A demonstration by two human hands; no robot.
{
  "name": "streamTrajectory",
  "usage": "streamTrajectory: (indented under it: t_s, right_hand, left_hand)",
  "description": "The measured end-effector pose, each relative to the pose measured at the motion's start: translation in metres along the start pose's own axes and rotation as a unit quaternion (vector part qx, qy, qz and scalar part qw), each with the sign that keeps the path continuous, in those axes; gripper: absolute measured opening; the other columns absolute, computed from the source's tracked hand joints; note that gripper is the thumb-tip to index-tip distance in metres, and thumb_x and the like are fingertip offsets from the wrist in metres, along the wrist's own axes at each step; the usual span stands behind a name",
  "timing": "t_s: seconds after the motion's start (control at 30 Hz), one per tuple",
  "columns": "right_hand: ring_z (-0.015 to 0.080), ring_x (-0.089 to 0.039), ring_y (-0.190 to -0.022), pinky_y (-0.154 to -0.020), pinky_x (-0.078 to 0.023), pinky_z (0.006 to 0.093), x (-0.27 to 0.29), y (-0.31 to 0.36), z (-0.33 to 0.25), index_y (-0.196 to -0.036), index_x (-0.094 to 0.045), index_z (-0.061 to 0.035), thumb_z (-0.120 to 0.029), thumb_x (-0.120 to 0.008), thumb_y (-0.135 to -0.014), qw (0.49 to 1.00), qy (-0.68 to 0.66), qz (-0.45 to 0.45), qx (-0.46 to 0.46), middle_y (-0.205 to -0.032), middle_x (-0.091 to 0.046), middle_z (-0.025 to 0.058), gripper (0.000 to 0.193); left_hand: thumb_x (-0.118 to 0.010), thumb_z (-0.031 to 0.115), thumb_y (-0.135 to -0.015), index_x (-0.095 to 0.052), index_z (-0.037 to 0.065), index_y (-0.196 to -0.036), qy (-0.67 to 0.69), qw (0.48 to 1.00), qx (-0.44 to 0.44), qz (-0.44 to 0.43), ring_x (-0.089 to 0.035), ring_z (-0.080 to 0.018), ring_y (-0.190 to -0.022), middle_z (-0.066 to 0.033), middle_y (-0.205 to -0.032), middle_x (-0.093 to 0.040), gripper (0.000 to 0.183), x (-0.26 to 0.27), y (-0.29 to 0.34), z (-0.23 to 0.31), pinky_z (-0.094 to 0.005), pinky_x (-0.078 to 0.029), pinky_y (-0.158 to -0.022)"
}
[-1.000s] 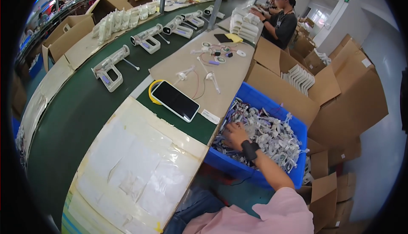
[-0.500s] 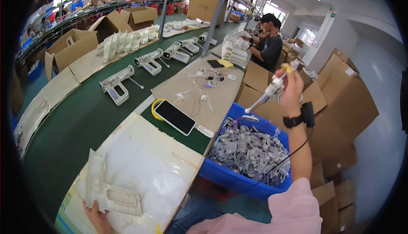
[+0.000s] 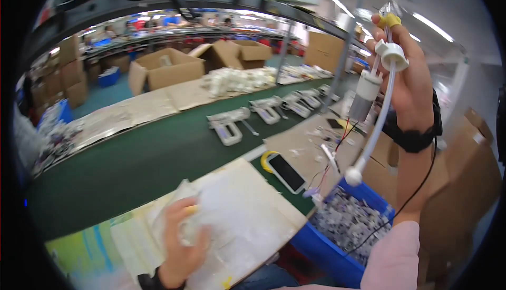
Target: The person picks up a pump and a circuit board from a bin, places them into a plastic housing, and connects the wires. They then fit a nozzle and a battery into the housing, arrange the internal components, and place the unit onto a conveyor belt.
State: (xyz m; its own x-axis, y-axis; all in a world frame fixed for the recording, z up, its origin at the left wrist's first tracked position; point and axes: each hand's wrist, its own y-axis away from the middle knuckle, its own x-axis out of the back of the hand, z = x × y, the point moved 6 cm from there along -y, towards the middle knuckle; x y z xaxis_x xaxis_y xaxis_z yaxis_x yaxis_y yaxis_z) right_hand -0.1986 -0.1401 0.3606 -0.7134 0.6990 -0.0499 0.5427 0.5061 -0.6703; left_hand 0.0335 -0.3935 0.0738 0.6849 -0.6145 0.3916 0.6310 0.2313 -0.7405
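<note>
My right hand (image 3: pixel 414 74) is raised at the upper right, its fingers pinched on the top of a small pump assembly (image 3: pixel 363 96). The assembly has a grey and white motor cylinder with red and black wires, a white collar (image 3: pixel 392 56), and a pale tube (image 3: pixel 378 126) hanging down to a white ball end. Something yellow covers a fingertip. Blurred by motion, my left hand (image 3: pixel 184 240) hovers over the white board (image 3: pixel 247 205) with thumb and fingers apart. Behind it lies a pale plastic housing half (image 3: pixel 184 189), mostly hidden and smeared.
A blue bin (image 3: pixel 321 248) full of small parts stands right of the board. Beside the board lie a phone (image 3: pixel 286 172) and loose parts. Several white gun-shaped housings (image 3: pixel 226 126) rest on the green belt (image 3: pixel 132 155). Open cartons (image 3: pixel 168 71) stand beyond; a metal frame crosses above.
The view has swung left. My right hand has brought the pump assembly up and closer. My left hand has let go of the housing half's lower end and moved over it.
</note>
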Motion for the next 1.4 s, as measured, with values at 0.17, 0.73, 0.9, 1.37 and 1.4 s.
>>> streamTrajectory:
  t_s: [0.17,0.73,0.9,1.37,1.4]
  right_hand:
    - [0.0112,-0.063,-0.08,-0.064,-0.049,0.0265,-0.075,-0.007,0.06,-0.118,-0.061,-0.0013,-0.024,-0.047,-0.102,0.981,-0.152,-0.056,-0.109,-0.09,-0.068,0.0014,0.031]
    - [0.0199,-0.071,-0.084,-0.064,-0.057,0.037,-0.098,0.104,0.386,-0.095,-0.071,0.0023,-0.023,-0.06,-0.087,0.766,0.303,-0.367,-0.432,-0.091,-0.071,0.0104,0.029]
    - [0.0234,-0.069,-0.079,-0.069,-0.057,0.0339,-0.14,0.078,0.352,-0.104,-0.062,0.0013,-0.021,-0.056,-0.096,0.912,0.033,-0.23,-0.337,-0.089,-0.068,0.0142,0.025]
    - [0.0137,-0.064,-0.063,-0.056,-0.054,0.023,-0.179,0.083,0.297,-0.098,-0.062,0.0014,-0.013,-0.056,-0.094,0.836,-0.178,-0.228,-0.466,-0.08,-0.067,0.0094,0.016]
    - [0.0137,-0.064,-0.063,-0.056,-0.054,0.023,-0.179,0.08,0.297,-0.098,-0.062,0.0014,-0.013,-0.056,-0.094,0.835,-0.176,-0.23,-0.468,-0.08,-0.067,0.0094,0.016]
  left_hand:
    - [-0.082,0.019,-0.075,-0.038,-0.004,-0.136,-0.003,0.999,-0.052,0.003,-0.055,-0.0384,-0.108,-0.0229,-0.126,-0.05,0.078,-0.03,-0.071,0.076,-0.041,-0.047,-0.091]
    - [-0.065,0.022,-0.094,-0.06,0.003,-0.117,0.298,0.839,0.44,-0.115,-0.063,-0.0121,-0.082,-0.0084,-0.099,-0.068,0.03,0.036,-0.068,-0.089,-0.0259,-0.05,-0.072]
    - [-0.077,0.017,-0.085,-0.058,0.003,-0.121,0.142,0.89,0.378,-0.21,-0.057,-0.0069,-0.073,-0.0015,-0.084,-0.063,0.044,0.02,-0.082,-0.066,-0.0198,-0.041,-0.061]
    - [-0.069,0.015,-0.09,-0.071,-0.002,-0.093,0.151,0.927,0.316,-0.135,-0.065,-0.0123,-0.086,-0.0053,-0.087,-0.069,0.017,0.032,-0.069,-0.077,-0.027,-0.052,-0.079]
    - [-0.069,0.015,-0.09,-0.071,-0.002,-0.093,0.154,0.926,0.318,-0.132,-0.065,-0.0123,-0.086,-0.0053,-0.087,-0.069,0.017,0.03,-0.068,-0.076,-0.027,-0.052,-0.079]
